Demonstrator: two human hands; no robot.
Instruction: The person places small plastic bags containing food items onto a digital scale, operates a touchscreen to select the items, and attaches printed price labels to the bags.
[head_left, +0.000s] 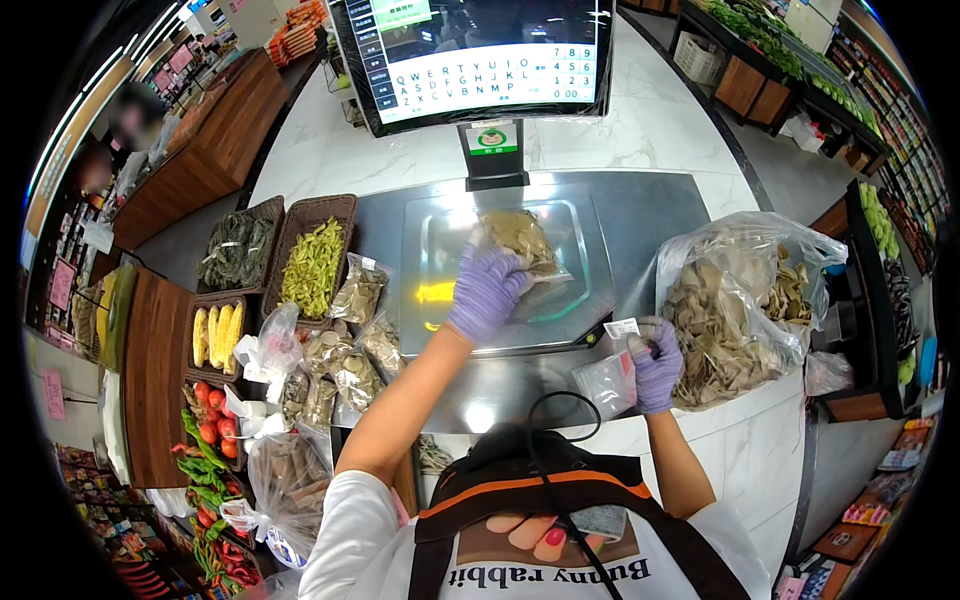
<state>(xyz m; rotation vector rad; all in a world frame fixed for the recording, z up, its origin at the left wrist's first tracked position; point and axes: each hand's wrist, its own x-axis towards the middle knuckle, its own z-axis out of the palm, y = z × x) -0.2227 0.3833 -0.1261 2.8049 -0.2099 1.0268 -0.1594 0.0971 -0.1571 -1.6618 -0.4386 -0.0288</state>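
Note:
My left hand (491, 292), in a purple knitted glove, grips the lower left edge of a clear plastic bag of dried leaves (517, 236). That bag lies on the steel plate of a weighing scale (510, 330). My right hand (656, 364), gloved alike, holds a small white printed label (621, 328) at its fingertips, by the plate's lower right corner. Flat clear zip bags (604, 384) lie against the right hand's left side; whether the hand grips them too is hidden. A large open plastic bag of loose dried leaves (712, 330) stands just right of that hand.
A touchscreen (487, 82) on a post rises behind the scale. Several filled leaf bags (356, 379) lie to its left, near baskets of yellow-green pods (311, 270), corn (219, 334) and tomatoes (217, 416). A black cable (562, 397) loops before my chest.

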